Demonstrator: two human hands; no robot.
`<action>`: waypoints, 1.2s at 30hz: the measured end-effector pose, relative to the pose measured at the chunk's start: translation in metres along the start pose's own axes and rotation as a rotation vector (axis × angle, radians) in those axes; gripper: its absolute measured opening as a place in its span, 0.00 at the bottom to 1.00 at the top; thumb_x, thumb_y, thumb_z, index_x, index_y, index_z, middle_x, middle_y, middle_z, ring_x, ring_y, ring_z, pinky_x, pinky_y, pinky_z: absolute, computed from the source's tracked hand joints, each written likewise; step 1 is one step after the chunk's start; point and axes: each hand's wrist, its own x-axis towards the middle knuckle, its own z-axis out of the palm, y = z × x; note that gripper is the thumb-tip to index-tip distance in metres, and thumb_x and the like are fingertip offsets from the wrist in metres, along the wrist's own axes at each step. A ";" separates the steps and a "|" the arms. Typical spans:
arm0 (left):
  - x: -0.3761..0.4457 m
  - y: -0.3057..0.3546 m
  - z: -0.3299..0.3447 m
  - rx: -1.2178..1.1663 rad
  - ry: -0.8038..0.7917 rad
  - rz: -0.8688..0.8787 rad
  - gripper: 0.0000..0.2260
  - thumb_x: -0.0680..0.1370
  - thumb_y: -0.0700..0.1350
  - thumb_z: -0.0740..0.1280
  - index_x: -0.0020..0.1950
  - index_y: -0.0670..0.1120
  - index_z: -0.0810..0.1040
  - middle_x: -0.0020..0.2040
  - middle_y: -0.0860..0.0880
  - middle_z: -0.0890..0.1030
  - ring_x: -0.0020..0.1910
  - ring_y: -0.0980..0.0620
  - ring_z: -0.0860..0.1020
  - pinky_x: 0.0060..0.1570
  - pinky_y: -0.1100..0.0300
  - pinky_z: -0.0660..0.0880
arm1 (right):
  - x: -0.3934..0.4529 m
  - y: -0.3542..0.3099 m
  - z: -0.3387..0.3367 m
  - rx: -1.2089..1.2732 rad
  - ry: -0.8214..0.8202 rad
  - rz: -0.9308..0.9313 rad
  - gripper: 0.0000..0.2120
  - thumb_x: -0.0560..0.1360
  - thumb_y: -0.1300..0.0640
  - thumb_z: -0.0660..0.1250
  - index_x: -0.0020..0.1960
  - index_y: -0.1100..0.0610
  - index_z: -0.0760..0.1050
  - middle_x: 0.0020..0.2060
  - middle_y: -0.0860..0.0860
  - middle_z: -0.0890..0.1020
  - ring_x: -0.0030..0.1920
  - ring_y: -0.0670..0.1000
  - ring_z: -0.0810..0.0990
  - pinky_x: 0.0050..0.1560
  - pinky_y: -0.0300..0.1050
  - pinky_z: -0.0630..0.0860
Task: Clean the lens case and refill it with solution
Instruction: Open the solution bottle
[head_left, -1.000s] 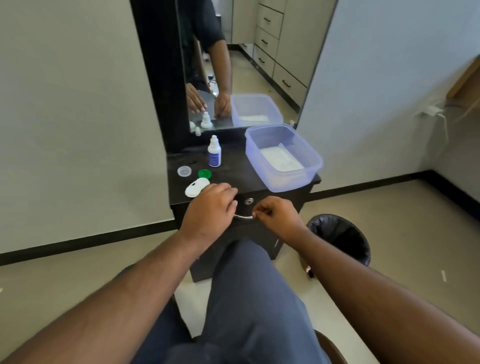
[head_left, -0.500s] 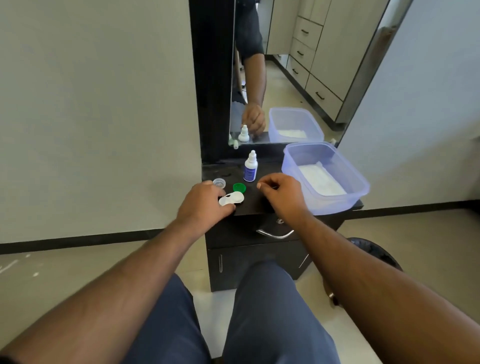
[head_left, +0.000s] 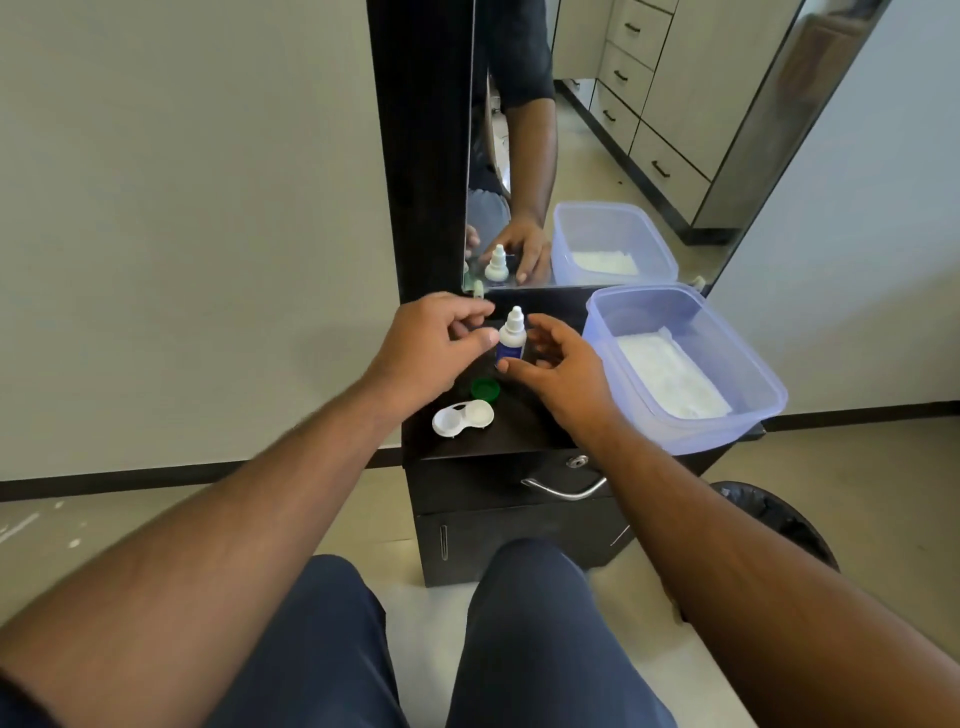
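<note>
Head view: lens case (head_left: 463, 419) lies below both hands' grip.

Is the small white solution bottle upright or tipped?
Upright: the small white solution bottle stands on the black cabinet top, nozzle tip pointing up, between both hands.

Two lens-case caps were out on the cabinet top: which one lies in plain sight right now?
The green cap, lying just behind the white lens case. Whether the left hand covers or holds the clear one cannot be told.

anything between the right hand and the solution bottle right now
Nothing visible does. The right hand is spread open just right of the solution bottle, with bare cabinet top between them; the left hand approaches from the other side.
</note>
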 end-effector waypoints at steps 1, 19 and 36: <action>0.008 0.002 0.003 -0.034 -0.012 0.004 0.17 0.74 0.45 0.71 0.63 0.47 0.78 0.51 0.50 0.81 0.44 0.55 0.79 0.47 0.65 0.76 | 0.004 0.000 0.000 -0.006 -0.023 -0.004 0.29 0.69 0.54 0.76 0.67 0.49 0.71 0.60 0.47 0.79 0.61 0.46 0.76 0.64 0.46 0.74; 0.021 0.000 0.038 -0.032 0.107 0.097 0.08 0.71 0.43 0.74 0.49 0.43 0.83 0.42 0.48 0.84 0.38 0.60 0.78 0.40 0.73 0.74 | 0.006 0.002 0.000 0.028 -0.022 -0.057 0.15 0.70 0.56 0.75 0.55 0.51 0.80 0.46 0.44 0.84 0.48 0.41 0.81 0.54 0.39 0.78; 0.015 -0.001 0.030 -0.036 0.061 0.073 0.20 0.70 0.44 0.75 0.61 0.48 0.79 0.55 0.52 0.82 0.56 0.54 0.78 0.57 0.60 0.76 | 0.005 0.002 0.002 0.010 -0.031 -0.079 0.15 0.72 0.56 0.73 0.58 0.52 0.79 0.50 0.45 0.83 0.52 0.43 0.80 0.58 0.45 0.78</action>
